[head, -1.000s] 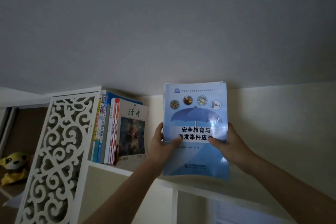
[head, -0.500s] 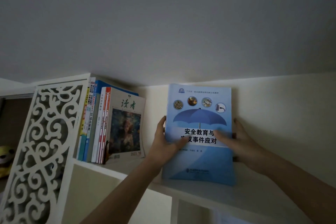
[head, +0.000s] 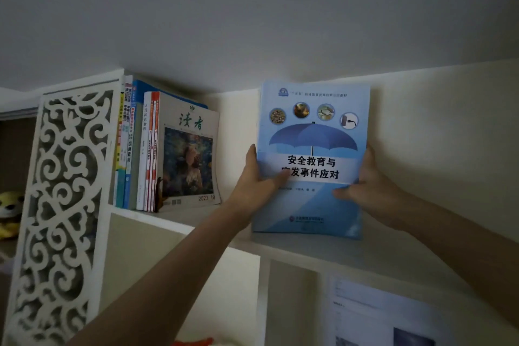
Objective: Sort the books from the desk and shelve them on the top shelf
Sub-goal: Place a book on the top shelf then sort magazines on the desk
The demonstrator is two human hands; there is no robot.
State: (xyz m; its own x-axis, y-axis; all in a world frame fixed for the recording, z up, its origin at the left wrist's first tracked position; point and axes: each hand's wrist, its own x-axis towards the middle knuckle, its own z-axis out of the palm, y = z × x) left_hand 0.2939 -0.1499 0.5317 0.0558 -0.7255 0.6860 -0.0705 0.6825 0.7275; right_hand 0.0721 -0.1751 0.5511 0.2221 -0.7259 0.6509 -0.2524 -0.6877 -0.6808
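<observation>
1. A blue book [head: 311, 160] with an umbrella on its cover stood upright on the top shelf [head: 351, 250], cover facing out, its back near the wall.
2. The left hand [head: 258, 177] held the book's left edge, thumb curled over the cover; the right hand [head: 368, 180] pinched the right edge, thumb on the cover and fingers behind.
3. Well apart to the left, a row of books [head: 140, 149] already stood on the same shelf, a magazine [head: 189, 154] at its right end, beside a white carved panel [head: 64, 205].
4. Judged from this, shelving was well under way: the blue book had reached the shelf but likely still had to join the row.
5. The desk was out of view, so I cannot tell how many books remained.
</observation>
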